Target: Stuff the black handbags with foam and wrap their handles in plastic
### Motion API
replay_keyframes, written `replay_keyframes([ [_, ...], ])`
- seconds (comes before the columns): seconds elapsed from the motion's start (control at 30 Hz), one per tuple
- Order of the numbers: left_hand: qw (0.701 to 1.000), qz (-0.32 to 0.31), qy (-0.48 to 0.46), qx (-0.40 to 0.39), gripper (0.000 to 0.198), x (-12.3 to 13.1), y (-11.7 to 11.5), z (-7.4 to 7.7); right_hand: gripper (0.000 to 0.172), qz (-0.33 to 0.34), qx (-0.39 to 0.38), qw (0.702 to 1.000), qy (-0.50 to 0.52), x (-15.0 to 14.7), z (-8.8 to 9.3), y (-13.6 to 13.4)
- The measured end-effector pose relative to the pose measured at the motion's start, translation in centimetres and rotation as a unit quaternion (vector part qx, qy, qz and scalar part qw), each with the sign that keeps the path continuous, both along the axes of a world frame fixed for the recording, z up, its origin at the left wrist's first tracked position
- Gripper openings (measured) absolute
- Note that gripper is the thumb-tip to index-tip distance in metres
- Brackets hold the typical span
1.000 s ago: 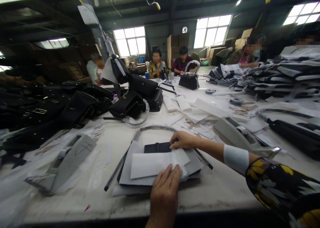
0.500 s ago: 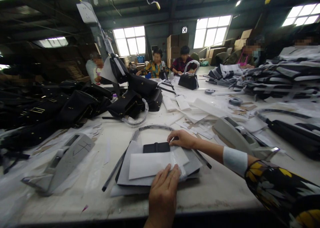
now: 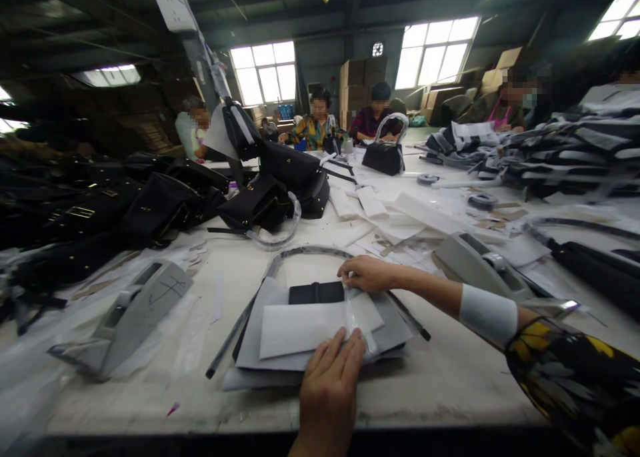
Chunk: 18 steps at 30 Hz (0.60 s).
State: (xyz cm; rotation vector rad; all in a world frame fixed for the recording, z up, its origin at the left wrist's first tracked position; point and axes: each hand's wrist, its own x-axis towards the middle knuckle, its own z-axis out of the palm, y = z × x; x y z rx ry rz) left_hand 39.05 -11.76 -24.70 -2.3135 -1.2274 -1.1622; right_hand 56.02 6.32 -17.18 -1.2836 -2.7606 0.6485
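Note:
A flat black bag [image 3: 316, 292] lies on the table in front of me, mostly covered by a grey sheet [image 3: 257, 317] and a white paper sheet [image 3: 300, 329]. A clear plastic film [image 3: 361, 313] wraps the paper's right end. My left hand [image 3: 330, 383] lies flat with its fingers stretched out, pressing the paper's near edge and the film. My right hand [image 3: 367, 273] reaches in from the right with its fingers curled down. It pinches the film's upper edge beside the bag. The bag's wrapped handle [image 3: 310, 251] arches just beyond.
Grey tape dispensers stand at the left [image 3: 135, 313] and the right [image 3: 480, 267]. A heap of black bags [image 3: 150, 210] fills the left side. Loose white papers [image 3: 400, 223] and tape rolls [image 3: 483, 200] lie further back. Several people sit at the far end near a black handbag [image 3: 384, 157].
Both hands stay on the wrapped bag. My right hand has shifted slightly at the film's upper edge. The view has tilted a little.

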Motion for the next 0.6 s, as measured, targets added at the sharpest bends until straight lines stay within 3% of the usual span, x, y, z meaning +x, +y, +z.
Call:
replay_keyframes([
  [0.3,1.0,-0.002,-0.003,-0.01,0.037,-0.1,0.0,-0.3,0.018,-0.038,-0.009,0.988,-0.148,-2.8,0.6,0.0],
  [0.43,1.0,-0.009,0.004,-0.021,0.039,-0.2,-0.1,-0.7,0.025,-0.083,0.023,0.987,-0.136,-2.9,0.3,-0.8],
  [0.6,1.0,-0.001,-0.015,-0.004,0.038,-0.1,0.0,-0.8,0.034,-0.109,0.091,0.987,-0.071,-2.1,1.4,-3.2],
])
